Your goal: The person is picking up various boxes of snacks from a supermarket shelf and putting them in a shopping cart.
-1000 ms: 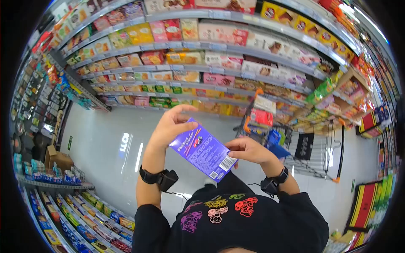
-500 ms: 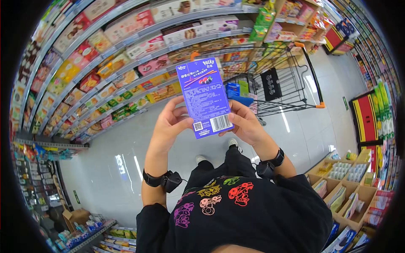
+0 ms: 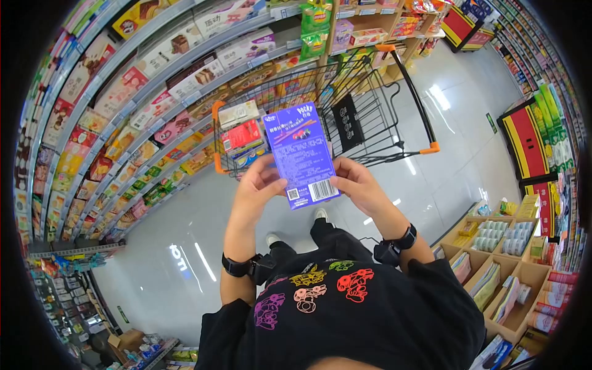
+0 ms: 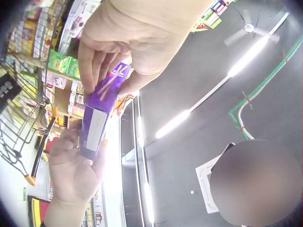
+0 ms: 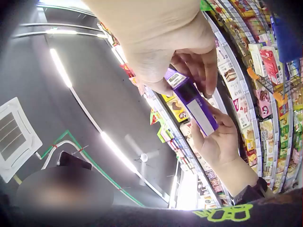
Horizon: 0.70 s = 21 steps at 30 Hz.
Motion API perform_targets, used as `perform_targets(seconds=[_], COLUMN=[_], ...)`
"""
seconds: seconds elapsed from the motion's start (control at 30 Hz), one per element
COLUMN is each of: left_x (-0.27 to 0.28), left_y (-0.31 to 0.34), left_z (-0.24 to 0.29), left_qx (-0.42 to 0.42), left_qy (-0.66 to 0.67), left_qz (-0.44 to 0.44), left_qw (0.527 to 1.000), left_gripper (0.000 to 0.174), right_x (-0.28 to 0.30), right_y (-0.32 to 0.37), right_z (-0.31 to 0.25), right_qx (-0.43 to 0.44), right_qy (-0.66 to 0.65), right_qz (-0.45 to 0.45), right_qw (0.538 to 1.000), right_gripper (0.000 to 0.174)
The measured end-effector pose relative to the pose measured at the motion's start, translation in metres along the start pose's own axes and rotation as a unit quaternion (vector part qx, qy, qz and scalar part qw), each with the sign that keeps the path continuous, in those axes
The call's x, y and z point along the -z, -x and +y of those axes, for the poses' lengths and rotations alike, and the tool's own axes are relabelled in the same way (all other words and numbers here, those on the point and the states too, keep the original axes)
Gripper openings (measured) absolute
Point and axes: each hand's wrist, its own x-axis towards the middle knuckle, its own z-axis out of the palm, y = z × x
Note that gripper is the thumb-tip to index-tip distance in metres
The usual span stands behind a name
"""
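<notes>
A purple Pocky box [image 3: 300, 154] is held upright before the body, its printed back with text and a barcode facing the head camera. My left hand [image 3: 256, 185] grips its lower left edge, thumb on the printed face and fingers behind. On the opposite edge my right hand [image 3: 359, 185] pinches the box beside the barcode, its other fingers hidden behind. In the left wrist view the narrow end of the box [image 4: 94, 127] shows between both hands. The right wrist view shows the box [image 5: 199, 111] spanning from one hand to the other.
A wire shopping cart [image 3: 376, 132] with orange corners stands just beyond the box, carrying several packages including a red one [image 3: 242, 137]. Shelves of boxed snacks [image 3: 176, 86] curve along the left and back. Wooden bins [image 3: 502, 265] with goods stand at the right, over pale floor tiles [image 3: 166, 228].
The left hand moved from the box's top to its lower left edge, and the box turned upright. The view has swung right, bringing the cart behind the box.
</notes>
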Motion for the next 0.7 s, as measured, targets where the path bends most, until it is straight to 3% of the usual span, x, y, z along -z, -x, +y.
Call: perform_targets(seconds=[0.07,0.17,0.4,0.6,0.7], left_x=[-0.015,-0.030,-0.047,-0.038,-0.020], left_y=[-0.010,-0.031,-0.068,-0.089,-0.102], left_z=[-0.006,-0.016,-0.061,-0.058,-0.057], left_qx=[0.012,0.035,0.072,0.033,0.037], left_qy=[-0.017,-0.055,-0.074,-0.271,-0.269], left_qz=[-0.010,-0.042,-0.090,-0.085,-0.111], left_qw=[1.000,0.997,0.991,0.958,0.956], left_gripper=[0.046,0.047,0.056,0.072,0.076], right_x=[0.020,0.040,0.070,0.085,0.087], right_y=[0.005,0.009,0.000,-0.045,-0.077], right_z=[-0.003,-0.005,0.003,0.030,0.049], right_qx=[-0.023,-0.010,0.027,0.017,0.017], right_qy=[-0.005,0.045,0.020,0.071,0.095], right_qz=[0.008,0.079,0.182,0.204,0.209], right_qw=[1.000,0.996,0.983,0.976,0.973], right_gripper=[0.016,0.024,0.045,0.042,0.041])
